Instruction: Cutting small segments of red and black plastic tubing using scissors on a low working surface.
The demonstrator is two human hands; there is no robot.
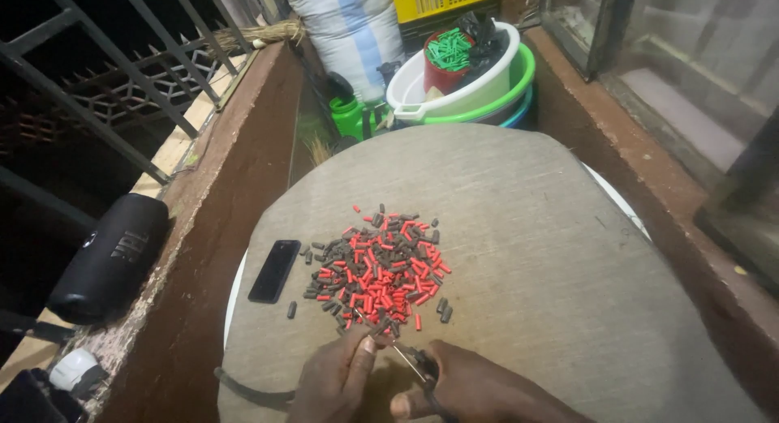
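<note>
A heap of small red and dark grey tube pieces (377, 267) lies on a round grey board (519, 228). My left hand (334, 378) is at the heap's near edge, its fingertips pinched on one small dark piece. My right hand (475, 390) sits beside it and grips a dark tool (423, 368) with a thin metal pin that points toward the left fingers. The two hands almost touch at the board's near edge.
A black phone (274, 270) lies left of the heap. A black cylindrical speaker (109, 257) rests on the brown ledge at left. Stacked white and green basins (466, 86) with a red cup of green pieces stand beyond the board, beside a green jug (350, 115) and a sack.
</note>
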